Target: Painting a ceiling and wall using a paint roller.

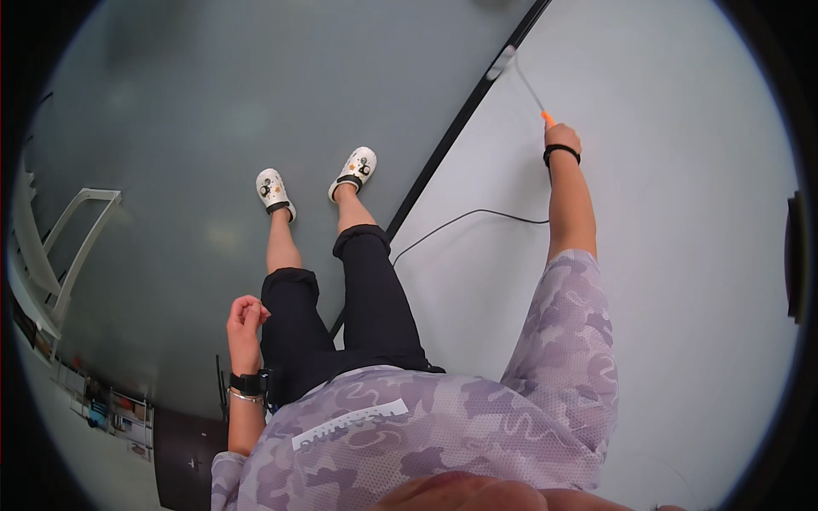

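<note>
My right hand (563, 137), stretched out at the upper right, is wrapped round the orange handle of a small paint roller (545, 117). A thin metal rod leads from the handle to a whitish roller head (502, 64), slightly blurred. That head lies against the pale wall (682, 187), right beside the black baseboard (460, 128). My left hand (248, 314) hangs beside my thigh with its fingers curled in, and nothing shows in them.
A dark cable (477, 211) curves from behind my right forearm toward my leg. White clogs (355, 168) are on my feet on the grey floor (196, 102). A white frame (89, 230) stands at the left. Shelves with goods (128, 422) and a dark door-like panel (187, 460) appear lower left.
</note>
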Motion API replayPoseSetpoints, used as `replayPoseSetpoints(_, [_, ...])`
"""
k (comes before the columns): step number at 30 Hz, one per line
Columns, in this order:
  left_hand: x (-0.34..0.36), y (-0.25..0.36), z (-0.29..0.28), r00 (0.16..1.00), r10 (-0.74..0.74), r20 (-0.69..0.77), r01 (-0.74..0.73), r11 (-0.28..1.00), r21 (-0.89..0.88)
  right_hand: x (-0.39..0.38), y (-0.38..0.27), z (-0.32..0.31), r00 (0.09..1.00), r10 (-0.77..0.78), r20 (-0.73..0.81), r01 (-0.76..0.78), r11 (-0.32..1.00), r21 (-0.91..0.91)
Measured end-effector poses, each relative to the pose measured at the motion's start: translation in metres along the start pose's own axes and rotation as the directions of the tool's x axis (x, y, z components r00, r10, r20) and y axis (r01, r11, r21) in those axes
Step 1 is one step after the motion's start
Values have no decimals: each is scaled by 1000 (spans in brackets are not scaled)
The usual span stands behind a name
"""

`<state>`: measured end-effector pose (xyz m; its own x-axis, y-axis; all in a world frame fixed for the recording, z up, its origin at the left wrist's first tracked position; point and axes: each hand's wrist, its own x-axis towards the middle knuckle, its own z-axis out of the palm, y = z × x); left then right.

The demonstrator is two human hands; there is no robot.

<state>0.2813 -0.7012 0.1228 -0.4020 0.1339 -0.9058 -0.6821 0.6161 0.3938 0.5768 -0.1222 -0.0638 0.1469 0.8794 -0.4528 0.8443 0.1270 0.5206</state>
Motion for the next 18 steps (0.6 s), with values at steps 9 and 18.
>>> replayPoseSetpoints(9, [-22,44,75,985,-30,172,28,1000,15,70,-37,-75,999,33,0,-33,999,-10])
replayPoseSetpoints(18, [-9,97,60,994,-8,105,9,1000,-7,36,-31,-64,958,-158,241,222,936,-271])
